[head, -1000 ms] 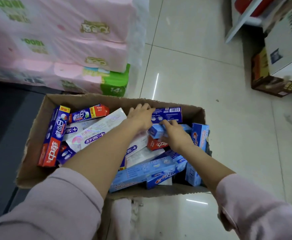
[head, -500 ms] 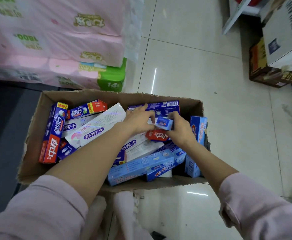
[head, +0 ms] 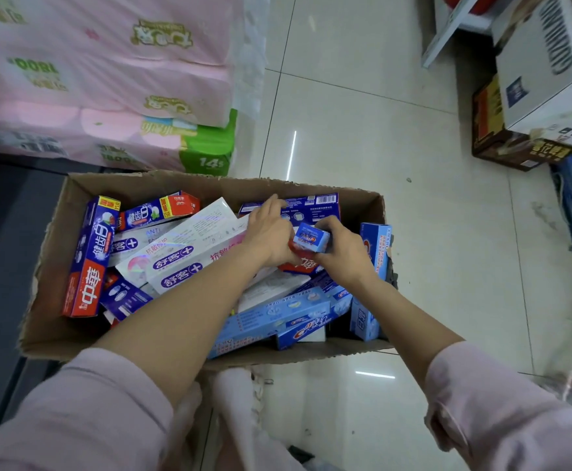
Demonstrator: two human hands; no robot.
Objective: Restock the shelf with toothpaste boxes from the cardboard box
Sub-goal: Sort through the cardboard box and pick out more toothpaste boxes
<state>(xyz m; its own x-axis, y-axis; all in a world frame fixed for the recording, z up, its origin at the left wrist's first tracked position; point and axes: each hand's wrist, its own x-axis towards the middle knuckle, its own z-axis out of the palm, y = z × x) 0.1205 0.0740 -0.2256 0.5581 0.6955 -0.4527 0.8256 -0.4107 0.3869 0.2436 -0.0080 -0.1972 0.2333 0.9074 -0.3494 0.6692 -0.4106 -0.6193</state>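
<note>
I am reaching into the cardboard box (head: 50, 321) at the centre of the frame, both hands working on one light blue toothpaste box (head: 311, 236) near the far wall. My right hand (head: 344, 253) is curling round its end and gripping it; my left hand (head: 271, 234) is lying against its other side with fingers stretched forward — whether they are actually clamping it I cannot tell. To lift it cleanly I judge I should be drawing it straight up and toward me, keeping it level so its lower end is not dragging the red box (head: 303, 265) lying just beneath. The rest of the cartons are lying in a loose jumble — white ones (head: 182, 263) at centre left, a long blue-and-red one (head: 91, 256) along the left wall, pale blue ones (head: 271, 317) at the near edge. Pink tissue packs (head: 108, 79) are filling the upper left; stacked cartons (head: 529, 107) are sitting at the upper right on the tiled floor (head: 362, 130). No shelf is showing plainly here.
</note>
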